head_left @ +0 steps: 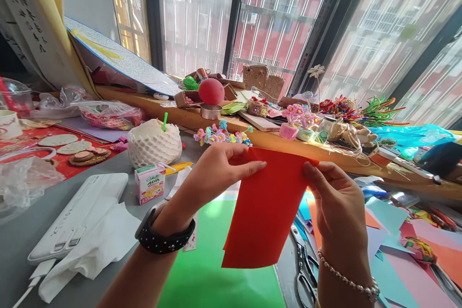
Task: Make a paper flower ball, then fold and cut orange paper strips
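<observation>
A folded sheet of red paper (270,211) hangs upright in front of me, its two layers slightly offset at the lower left. My left hand (227,168) pinches the upper left part, thumb on the near face. My right hand (332,187) grips the upper right corner between thumb and fingers. Below the paper, a green sheet (216,279) lies flat on the grey table. Scissors (305,264) rest right of the green sheet, partly hidden by my right forearm.
On the left are a white power bank (83,211) with a cable, a tissue (97,245), a small drink carton (150,184) and a coconut (154,142) in foam netting. Coloured paper pieces (407,269) cover the right side. Crafts and a red ball (211,92) line the windowsill.
</observation>
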The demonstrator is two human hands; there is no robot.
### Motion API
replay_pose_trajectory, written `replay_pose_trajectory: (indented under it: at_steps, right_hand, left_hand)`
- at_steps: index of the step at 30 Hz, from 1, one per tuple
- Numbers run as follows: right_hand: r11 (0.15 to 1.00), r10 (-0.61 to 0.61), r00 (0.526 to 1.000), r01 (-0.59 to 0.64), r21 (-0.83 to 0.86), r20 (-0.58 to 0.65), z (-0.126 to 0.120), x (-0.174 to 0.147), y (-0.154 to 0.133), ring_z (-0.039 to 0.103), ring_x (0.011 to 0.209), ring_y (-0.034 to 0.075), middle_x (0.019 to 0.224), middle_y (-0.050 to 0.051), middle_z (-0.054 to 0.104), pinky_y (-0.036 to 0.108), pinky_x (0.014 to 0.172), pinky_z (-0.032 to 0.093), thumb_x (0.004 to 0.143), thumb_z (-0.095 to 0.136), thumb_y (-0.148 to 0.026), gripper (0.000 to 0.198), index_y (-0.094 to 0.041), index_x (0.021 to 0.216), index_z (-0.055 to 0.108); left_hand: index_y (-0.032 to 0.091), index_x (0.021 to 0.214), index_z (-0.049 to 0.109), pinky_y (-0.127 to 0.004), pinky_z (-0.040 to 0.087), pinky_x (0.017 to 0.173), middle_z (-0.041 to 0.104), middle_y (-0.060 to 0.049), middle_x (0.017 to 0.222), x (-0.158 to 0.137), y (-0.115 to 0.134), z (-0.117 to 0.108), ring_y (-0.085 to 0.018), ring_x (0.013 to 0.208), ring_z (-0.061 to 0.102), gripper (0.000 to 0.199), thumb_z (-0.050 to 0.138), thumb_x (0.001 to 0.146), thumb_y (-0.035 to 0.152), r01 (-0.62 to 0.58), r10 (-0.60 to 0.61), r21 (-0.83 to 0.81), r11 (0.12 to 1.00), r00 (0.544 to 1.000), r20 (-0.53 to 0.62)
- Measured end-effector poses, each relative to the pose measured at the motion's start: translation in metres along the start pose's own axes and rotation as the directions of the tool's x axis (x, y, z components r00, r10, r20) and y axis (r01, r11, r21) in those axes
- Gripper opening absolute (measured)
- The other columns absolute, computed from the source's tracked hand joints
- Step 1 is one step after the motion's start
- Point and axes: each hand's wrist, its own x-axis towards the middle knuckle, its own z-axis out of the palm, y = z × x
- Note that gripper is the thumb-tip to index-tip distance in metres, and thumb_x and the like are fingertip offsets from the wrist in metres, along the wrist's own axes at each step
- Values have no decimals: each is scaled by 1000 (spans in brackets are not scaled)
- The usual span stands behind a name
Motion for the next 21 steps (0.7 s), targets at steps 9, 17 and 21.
replay_pose_trajectory:
  at_steps: [9,17,21]
  right_hand:
    - [999,34,996,-34,-7,82,2,1,5,54,60,9,63,-3,61,22,57,44,63,70,-23,9,-20,66,63]
    - [991,-31,996,42,-128,89,1,1,6,55,59,10,62,-2,60,24,55,45,61,70,-24,11,-19,66,61]
    - [986,-41,995,54,-156,88,1,1,7,54,58,10,62,-1,59,24,55,45,65,67,-28,12,-18,66,61]
  left_hand:
    - [14,72,64,-21,44,58,64,-2,68,5,-8,-6,-14,67,58,22,58,70,35,-26,26,100,995,1000,-5]
    - [17,77,65,-23,45,69,66,-2,80,7,-10,-8,-15,77,59,18,60,67,31,-99,122,227,969,989,-88]
    - [16,71,65,-23,45,65,66,-2,73,6,-9,-10,-15,71,60,15,61,66,30,-69,85,175,982,993,-84]
